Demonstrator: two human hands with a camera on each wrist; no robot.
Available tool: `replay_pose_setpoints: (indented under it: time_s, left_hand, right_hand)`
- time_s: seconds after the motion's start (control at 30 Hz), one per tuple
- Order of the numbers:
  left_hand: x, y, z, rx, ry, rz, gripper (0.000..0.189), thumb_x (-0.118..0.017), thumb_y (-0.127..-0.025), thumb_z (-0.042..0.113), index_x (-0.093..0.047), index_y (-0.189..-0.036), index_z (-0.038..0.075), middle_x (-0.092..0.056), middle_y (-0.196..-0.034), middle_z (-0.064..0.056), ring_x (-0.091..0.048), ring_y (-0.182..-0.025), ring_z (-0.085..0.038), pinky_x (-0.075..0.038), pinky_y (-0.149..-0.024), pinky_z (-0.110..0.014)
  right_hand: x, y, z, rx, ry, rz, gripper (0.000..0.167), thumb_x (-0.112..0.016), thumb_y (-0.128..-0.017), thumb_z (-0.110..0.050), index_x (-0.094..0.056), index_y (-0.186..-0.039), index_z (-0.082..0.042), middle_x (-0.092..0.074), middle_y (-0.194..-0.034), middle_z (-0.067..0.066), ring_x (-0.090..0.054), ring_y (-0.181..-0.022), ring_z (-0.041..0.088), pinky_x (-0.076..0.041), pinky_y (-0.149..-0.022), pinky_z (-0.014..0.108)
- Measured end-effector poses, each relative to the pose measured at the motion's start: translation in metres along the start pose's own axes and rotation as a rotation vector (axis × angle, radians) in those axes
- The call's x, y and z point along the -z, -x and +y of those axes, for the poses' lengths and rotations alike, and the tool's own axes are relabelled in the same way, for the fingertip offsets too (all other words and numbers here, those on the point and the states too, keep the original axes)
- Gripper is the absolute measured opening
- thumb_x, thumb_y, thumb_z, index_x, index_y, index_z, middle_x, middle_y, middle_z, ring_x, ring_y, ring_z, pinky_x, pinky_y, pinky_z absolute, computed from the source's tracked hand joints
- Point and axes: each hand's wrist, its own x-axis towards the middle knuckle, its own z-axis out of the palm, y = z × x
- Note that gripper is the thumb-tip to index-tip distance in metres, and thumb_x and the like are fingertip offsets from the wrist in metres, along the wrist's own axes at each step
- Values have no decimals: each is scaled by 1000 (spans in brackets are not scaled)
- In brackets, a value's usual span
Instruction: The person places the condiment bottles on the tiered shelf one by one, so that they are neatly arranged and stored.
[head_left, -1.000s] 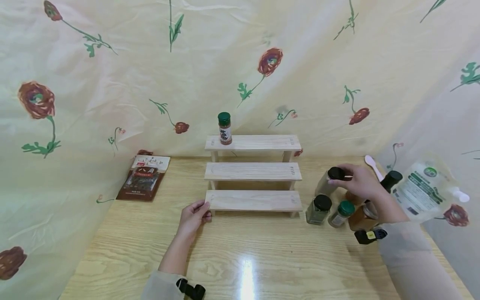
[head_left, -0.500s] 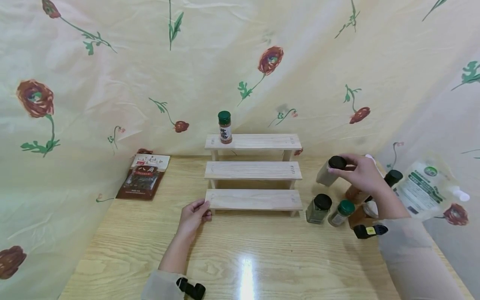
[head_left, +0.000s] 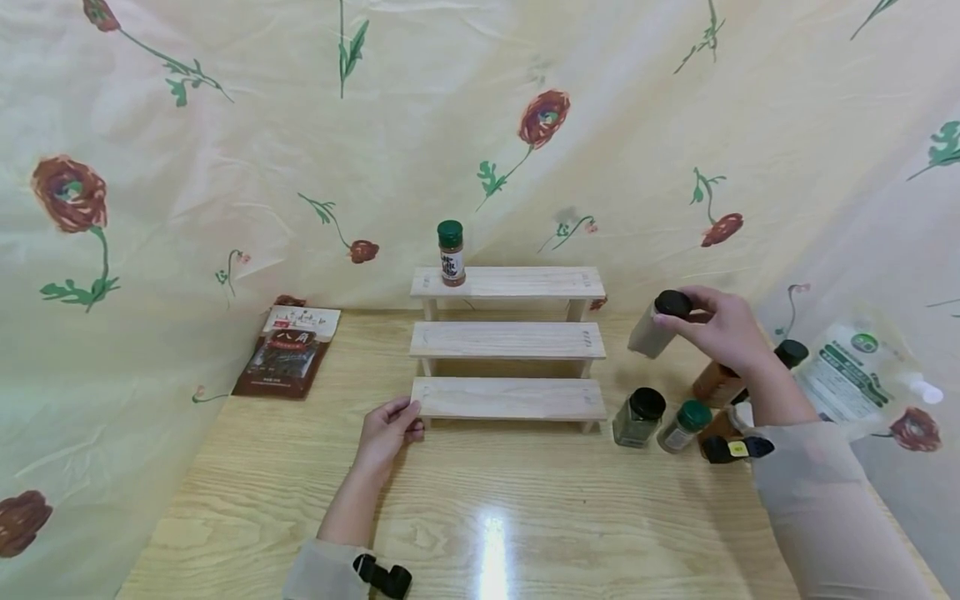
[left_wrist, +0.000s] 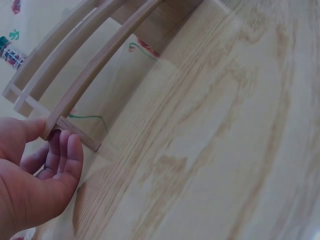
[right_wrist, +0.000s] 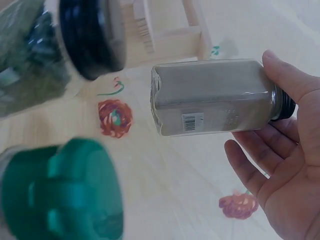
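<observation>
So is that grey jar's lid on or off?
On: a black lid covers the top of the grey jar the right hand holds.

Behind the pale wooden shelf [head_left: 510,340], red flowers [head_left: 543,118] pattern the cream cloth [head_left: 420,142]; right of the shelf, a black-capped jar [head_left: 651,333] shows grey.

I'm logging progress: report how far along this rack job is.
Apparently done: one green-capped bottle of reddish spice stands atop the pale three-tier wooden rack. In hand: the right hand holds a black-capped clear square jar of greyish powder; the left hand grips the rack's lowest tier. Probably left: placing that jar, then the black-capped clear jar with green contents standing right of the rack.
</observation>
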Motion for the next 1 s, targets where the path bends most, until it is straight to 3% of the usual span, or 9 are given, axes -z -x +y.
replay_pose_setpoints:
  time_s: [0.07, 0.2, 0.3, 0.63, 0.8, 1.0]
  left_hand:
    - [0, 0, 1, -3, 1, -3, 41, -64, -101, 9, -54, -132, -15, -66, -91, -9, -64, -76, -14, -61, -71, -22]
    - [0, 1, 2, 4, -4, -4, 41, -65, -101, 9, -54, -133, -14, -66, -91, -9, -64, -77, -14, -61, -72, -22]
    - [0, 1, 3, 9, -5, -2, 41, -65, -101, 10, -55, -133, -13, -66, -92, -10, -64, -77, -14, -62, -72, -22]
    - [0, 2, 2, 1, 8, -9, 42, -64, -101, 9, -53, -134, -15, -65, -92, -10, -65, -78, -15, -62, -73, -24]
    - [0, 2, 2, -2, 7, -12, 42, -64, -101, 10, -53, -133, -15, -65, -92, -10, -65, -78, -15, -62, -74, -24]
    - [1, 2, 1, -3, 9, -14, 43, -64, -101, 10, -52, -134, -15, -65, -93, -10, -65, -78, -15, -62, -74, -24]
  right_hand:
    - [0, -2, -4, 10, -10, 9, 58, -73, -95, -35, -56, -137, 2, -59, -130, 26, -62, -110, 43, -50, -70, 5]
    - [1, -6, -13, 37, -5, 40, 56, -73, -95, -34, -58, -136, 1, -61, -129, 23, -64, -100, 15, -51, -70, 5]
    - [0, -10, -19, 61, 7, 57, 53, -73, -95, -35, -60, -135, -2, -63, -127, 21, -57, -94, -1, -49, -72, 3]
    - [-5, -21, -37, 101, -7, 98, 49, -73, -95, -32, -63, -132, -1, -64, -123, 18, -57, -97, 4, -47, -76, 2]
    - [-6, -26, -46, 99, -9, 97, 51, -74, -94, -33, -62, -132, -1, -64, -124, 18, -59, -101, 17, -47, -75, 3]
    - [-8, -35, -57, 135, -39, 98, 47, -77, -93, -27, -64, -131, -1, -65, -123, 18, -57, -97, 7, -47, -77, 4]
